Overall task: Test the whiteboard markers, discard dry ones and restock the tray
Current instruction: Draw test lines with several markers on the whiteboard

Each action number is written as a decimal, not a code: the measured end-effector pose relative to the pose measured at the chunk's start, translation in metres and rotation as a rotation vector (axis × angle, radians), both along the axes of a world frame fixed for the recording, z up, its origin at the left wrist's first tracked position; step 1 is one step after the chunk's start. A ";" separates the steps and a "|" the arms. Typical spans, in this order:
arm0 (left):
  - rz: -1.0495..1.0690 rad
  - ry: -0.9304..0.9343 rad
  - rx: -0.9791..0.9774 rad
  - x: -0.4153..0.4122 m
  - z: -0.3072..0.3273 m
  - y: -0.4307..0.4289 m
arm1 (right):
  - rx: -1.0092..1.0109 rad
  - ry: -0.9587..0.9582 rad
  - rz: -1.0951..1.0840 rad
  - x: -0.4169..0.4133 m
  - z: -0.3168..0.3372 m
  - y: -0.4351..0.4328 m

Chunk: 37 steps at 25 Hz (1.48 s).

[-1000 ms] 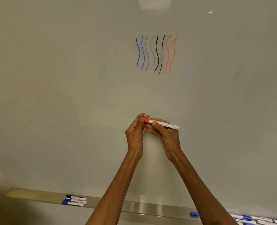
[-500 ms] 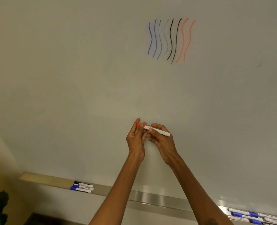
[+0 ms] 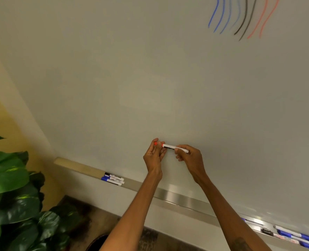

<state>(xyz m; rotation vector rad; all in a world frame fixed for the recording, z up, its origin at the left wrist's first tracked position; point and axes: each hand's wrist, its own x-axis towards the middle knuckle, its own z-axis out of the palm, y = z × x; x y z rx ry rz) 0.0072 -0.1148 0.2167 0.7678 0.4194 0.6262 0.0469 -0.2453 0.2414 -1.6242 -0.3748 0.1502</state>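
I see the red marker (image 3: 169,147) held level in front of the board (image 3: 150,78), above the tray (image 3: 177,197) and not touching it. The right grip (image 3: 191,160) is clamped on the white barrel, with fingers and thumb curled round it. The left grip (image 3: 154,154) pinches the red cap (image 3: 155,143) at the other end. A finger covers the joint, so I cannot tell if the cap is fully pressed on or a little off.

High on the board, at the right, there are wavy strokes (image 3: 244,17): some blue, two black and two red. One of the blue strokes is very faint. From this I judge that several markers are already tested, the red one among them, and that at least one blue marker may be dry.

On the left part of the tray lie three markers (image 3: 113,178) close together, one with a black cap and two with blue caps. At the far right end of the tray lie other markers (image 3: 295,238), mostly blue, partly cut by the edge of the view. I cannot say which group is tested.

What is left, in my judgement: to place this red marker in the tray, to test what is untested, and to throw away the dry ones. I see no bin. A plant (image 3: 10,187) stands at the left.
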 end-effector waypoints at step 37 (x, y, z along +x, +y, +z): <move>-0.069 1.064 0.821 -0.053 -0.237 0.191 | -0.667 -0.019 0.139 -0.007 -0.280 0.152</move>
